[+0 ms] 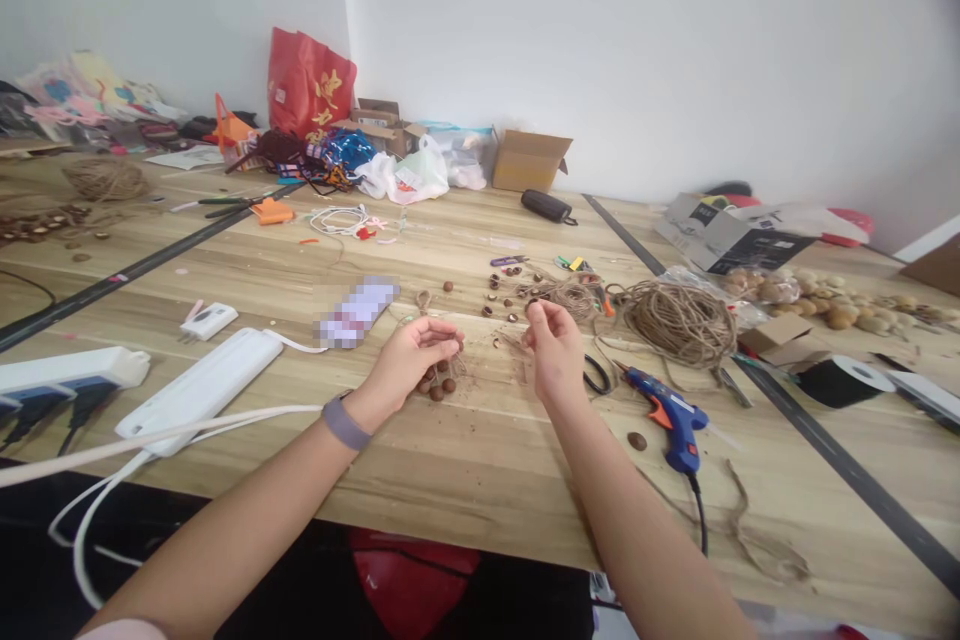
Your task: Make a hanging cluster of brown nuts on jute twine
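1. Both bare forearms are extended from the lower edge of the view over the wooden table (465, 460); a grey wristband (345, 423) is worn on the left wrist.
2. The left hand (409, 360) is held palm-inward with the fingers curled loosely; thin twine (424, 303) appears to be caught in it, though the grip itself cannot be made out. It is positioned directly above a cluster of small brown nuts (439, 384) lying on the table.
3. The right hand (553, 345) is raised slightly, its thumb and forefinger pinched together on a small dark piece (532, 304), too small to be identified.
4. The nuts are seen as round, dark-brown pieces, grouped and touching; further pieces are scattered beyond the hands.
5. A coil of jute twine (679, 320) is seen to the right, with a blue glue gun (671, 417) near the right forearm.
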`<state>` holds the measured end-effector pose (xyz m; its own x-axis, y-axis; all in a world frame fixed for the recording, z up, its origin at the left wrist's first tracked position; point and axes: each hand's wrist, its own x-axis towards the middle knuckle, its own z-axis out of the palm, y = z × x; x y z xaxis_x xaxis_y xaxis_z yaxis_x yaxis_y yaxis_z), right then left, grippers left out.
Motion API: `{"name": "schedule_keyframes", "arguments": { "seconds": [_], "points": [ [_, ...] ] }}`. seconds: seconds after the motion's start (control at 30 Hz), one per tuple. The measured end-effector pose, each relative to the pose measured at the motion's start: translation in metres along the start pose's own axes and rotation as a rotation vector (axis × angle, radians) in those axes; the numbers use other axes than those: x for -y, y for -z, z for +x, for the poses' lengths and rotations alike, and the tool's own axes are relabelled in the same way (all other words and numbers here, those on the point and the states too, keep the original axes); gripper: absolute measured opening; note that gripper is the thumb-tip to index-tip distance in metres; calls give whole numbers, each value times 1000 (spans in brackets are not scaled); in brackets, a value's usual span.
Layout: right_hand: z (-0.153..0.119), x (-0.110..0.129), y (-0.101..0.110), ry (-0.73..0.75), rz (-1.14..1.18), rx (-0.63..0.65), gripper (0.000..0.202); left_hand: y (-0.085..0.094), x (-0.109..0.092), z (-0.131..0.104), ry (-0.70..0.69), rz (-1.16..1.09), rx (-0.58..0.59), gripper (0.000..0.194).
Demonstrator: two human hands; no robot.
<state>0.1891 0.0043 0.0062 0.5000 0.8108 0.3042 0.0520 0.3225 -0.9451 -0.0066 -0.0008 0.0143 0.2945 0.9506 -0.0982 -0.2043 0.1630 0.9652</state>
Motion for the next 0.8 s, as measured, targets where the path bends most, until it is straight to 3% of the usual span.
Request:
{"name": "schedule_keyframes", "arguments": {
  "seconds": [0.13,0.3,0.4,0.5,0.6,0.7,0.8],
  "points": [
    [13,0,11,-138,92,-48,46,-5,1,-4,16,224,76,28],
    [14,1,13,-51,56,-66,44,-10,-8,-4,85,260,63,26],
    [16,1,12,-78,197,-99,39,-9,-16,-5,100,322,45,25],
    [20,2,14,-235,420,-124,36,-9,-18,-3,86,465,154,24],
    [24,3,17,-335,565,-158,32,-13,-16,0,-127,741,250,17],
    [26,4,20,-377,652,-212,27,-21,-13,5,-376,1055,270,18],
    [27,4,22,-407,693,-247,24,-30,-8,10,-518,1280,284,24]
  ]
}}
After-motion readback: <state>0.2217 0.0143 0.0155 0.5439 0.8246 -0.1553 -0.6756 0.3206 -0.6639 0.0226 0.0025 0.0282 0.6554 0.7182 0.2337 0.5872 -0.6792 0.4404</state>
